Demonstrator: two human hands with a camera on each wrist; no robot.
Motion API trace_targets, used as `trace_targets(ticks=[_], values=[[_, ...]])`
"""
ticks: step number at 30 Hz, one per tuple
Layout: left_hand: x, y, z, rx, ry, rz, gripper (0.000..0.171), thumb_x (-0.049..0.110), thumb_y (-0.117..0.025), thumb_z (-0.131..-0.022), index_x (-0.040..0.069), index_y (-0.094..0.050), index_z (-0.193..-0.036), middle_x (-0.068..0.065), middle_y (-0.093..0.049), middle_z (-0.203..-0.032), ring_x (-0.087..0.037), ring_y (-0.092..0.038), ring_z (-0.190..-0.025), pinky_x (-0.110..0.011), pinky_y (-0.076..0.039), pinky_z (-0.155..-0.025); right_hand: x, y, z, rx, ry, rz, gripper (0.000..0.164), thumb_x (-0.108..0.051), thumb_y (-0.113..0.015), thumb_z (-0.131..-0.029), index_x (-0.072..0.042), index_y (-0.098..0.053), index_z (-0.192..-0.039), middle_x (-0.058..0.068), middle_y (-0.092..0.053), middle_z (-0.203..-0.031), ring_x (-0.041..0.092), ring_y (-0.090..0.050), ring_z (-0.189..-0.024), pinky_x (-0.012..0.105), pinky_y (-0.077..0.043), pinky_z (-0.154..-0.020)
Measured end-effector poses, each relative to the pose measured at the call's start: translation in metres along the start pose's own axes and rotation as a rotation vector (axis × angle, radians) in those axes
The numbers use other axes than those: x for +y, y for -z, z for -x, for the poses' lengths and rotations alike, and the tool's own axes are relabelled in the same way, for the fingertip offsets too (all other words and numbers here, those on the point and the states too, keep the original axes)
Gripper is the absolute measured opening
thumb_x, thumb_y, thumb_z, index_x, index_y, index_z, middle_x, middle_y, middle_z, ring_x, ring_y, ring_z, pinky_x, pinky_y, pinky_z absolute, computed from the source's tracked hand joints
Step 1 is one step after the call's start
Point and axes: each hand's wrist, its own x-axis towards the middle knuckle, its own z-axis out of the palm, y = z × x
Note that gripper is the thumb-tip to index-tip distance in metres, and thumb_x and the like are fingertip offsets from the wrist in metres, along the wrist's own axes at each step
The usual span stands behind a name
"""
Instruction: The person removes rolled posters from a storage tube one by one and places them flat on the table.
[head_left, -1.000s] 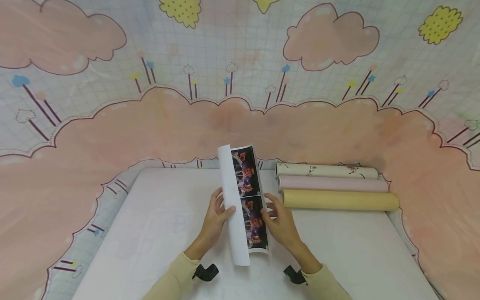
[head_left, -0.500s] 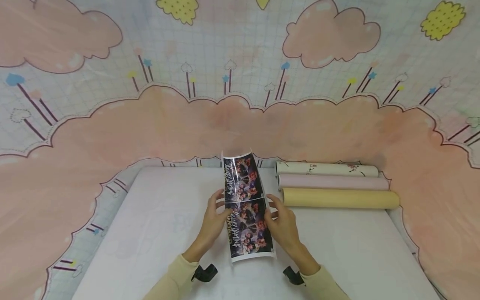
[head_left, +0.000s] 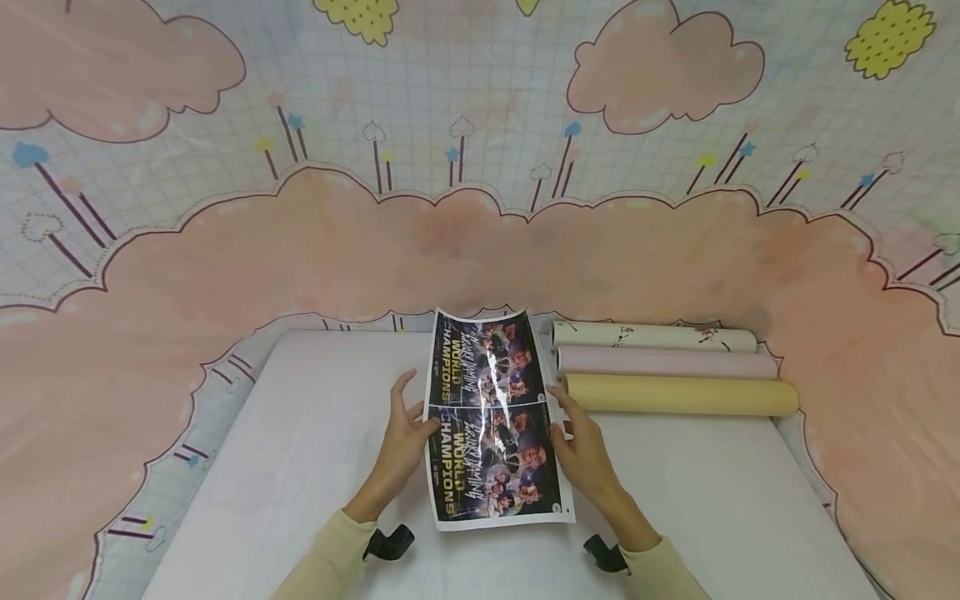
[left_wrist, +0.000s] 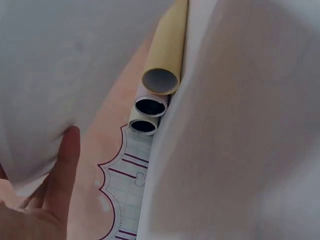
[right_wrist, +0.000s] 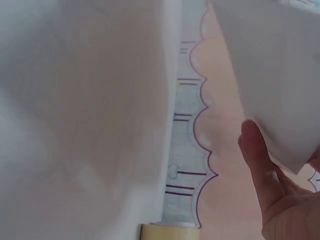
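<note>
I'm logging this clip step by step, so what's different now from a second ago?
The printed sheet has opened out: the white curl over its left part has unrolled, baring the WORLD CHAMPIONS lettering. The left hand has moved left and the right hand slightly right, so they are farther apart. Both hold the sheet, as before. The yellow roll, pink roll and floral roll stayed put.

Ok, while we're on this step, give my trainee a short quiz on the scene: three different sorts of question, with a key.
1. Fill in the blank: the big yellow words on the printed sheet read "WORLD ____".
2. Which roll lies nearest the person?
A) flowered roll
B) yellow roll
C) pink roll
3. True or false: the left hand and right hand hold opposite edges of the sheet.

Key: 1. CHAMPIONS; 2. B; 3. True.
</note>
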Motion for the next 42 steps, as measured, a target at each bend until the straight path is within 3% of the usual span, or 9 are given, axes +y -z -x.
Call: trace_targets(ticks=[5,10,18,21,23,25,31,36,42], values=[[0.0,0.005,0.001,-0.084,-0.051,-0.003,0.063,0.0,-0.041,-0.098,0.037,-0.032,-0.148,-0.014,-0.049,-0.146,-0.032,-0.067,-0.11,-0.037,-0.059,-0.082,0.003,0.006,-0.004,-0.073,0.0,-0.022,0.058,0.01,-0.056,-0.087,-0.016,-0.052,-0.139,0.019,-0.052,-0.142,0.037,-0.062,-0.115,0.042,-0.06,-0.08],[-0.004,0.011,-0.003,-0.155,-0.016,0.017,0.055,-0.002,-0.038,-0.095,0.023,-0.051,-0.141,-0.011,-0.05,-0.147,-0.026,-0.067,-0.111,-0.032,-0.058,-0.084,0.003,0.017,-0.008,-0.175,-0.136,-0.165,0.054,0.007,-0.055,-0.091,-0.015,-0.053,-0.14,0.024,-0.053,-0.14,0.031,-0.069,-0.094,0.026,-0.057,-0.063],[-0.006,0.021,-0.004,-0.261,-0.008,0.089,0.063,-0.002,-0.037,-0.09,0.021,-0.042,-0.149,-0.01,-0.041,-0.155,-0.012,-0.065,-0.113,-0.029,-0.056,-0.09,0.009,0.03,-0.011,-0.364,-0.162,-0.215,0.051,-0.005,-0.051,-0.1,-0.019,-0.044,-0.148,0.021,-0.047,-0.147,0.013,-0.058,-0.064,0.024,-0.045,-0.051],[-0.005,0.021,-0.003,-0.297,-0.006,0.14,0.069,-0.004,-0.038,-0.089,0.021,-0.033,-0.153,-0.009,-0.033,-0.159,-0.01,-0.065,-0.113,-0.03,-0.056,-0.091,0.01,0.033,-0.01,-0.384,-0.175,-0.249,0.064,0.003,-0.049,-0.097,-0.026,-0.034,-0.153,0.017,-0.032,-0.158,0.033,-0.064,-0.106,0.043,-0.056,-0.086],[-0.004,0.021,-0.003,-0.311,-0.004,0.17,0.072,-0.005,-0.039,-0.089,0.022,-0.028,-0.155,-0.008,-0.027,-0.161,-0.008,-0.063,-0.115,-0.03,-0.055,-0.092,0.012,0.034,-0.01,-0.391,-0.183,-0.298,0.07,0.005,-0.048,-0.095,-0.028,-0.029,-0.155,0.013,-0.019,-0.164,0.038,-0.038,-0.14,0.057,-0.036,-0.112],[-0.003,0.022,-0.002,-0.33,-0.004,0.202,0.076,-0.006,-0.04,-0.088,0.022,-0.024,-0.156,-0.009,-0.023,-0.162,-0.007,-0.062,-0.117,-0.029,-0.055,-0.093,0.014,0.036,-0.01,-0.406,-0.197,-0.388,0.073,0.006,-0.046,-0.095,-0.028,-0.025,-0.156,0.011,-0.008,-0.166,0.036,-0.011,-0.152,0.062,-0.017,-0.117],[-0.004,0.027,-0.002,-0.416,-0.019,0.345,0.084,-0.009,-0.044,-0.089,0.026,-0.011,-0.159,-0.014,-0.019,-0.163,-0.012,-0.06,-0.123,-0.032,-0.053,-0.097,0.022,0.041,-0.011,-0.487,-0.245,-0.818,0.075,0.005,-0.043,-0.096,-0.023,-0.012,-0.159,0.019,-0.023,-0.161,0.023,-0.063,-0.12,0.041,-0.057,-0.091],[-0.005,0.03,-0.001,-0.49,-0.001,0.463,0.091,-0.011,-0.047,-0.09,0.03,-0.004,-0.159,-0.013,-0.027,-0.161,-0.02,-0.06,-0.124,-0.038,-0.052,-0.099,0.023,0.042,-0.01,-0.529,-0.245,-1.071,0.073,0.004,-0.039,-0.099,-0.021,-0.008,-0.159,0.005,-0.045,-0.151,0.02,-0.061,-0.122,0.038,-0.055,-0.094],[-0.005,0.029,0.002,-0.517,0.028,0.537,0.09,-0.011,-0.047,-0.092,0.029,-0.001,-0.159,-0.005,-0.037,-0.156,-0.02,-0.059,-0.126,-0.039,-0.05,-0.102,0.025,0.04,-0.008,-0.573,-0.239,-1.297,0.073,0.004,-0.038,-0.1,-0.02,-0.004,-0.159,0.005,-0.048,-0.147,0.022,-0.061,-0.123,0.038,-0.055,-0.095]])
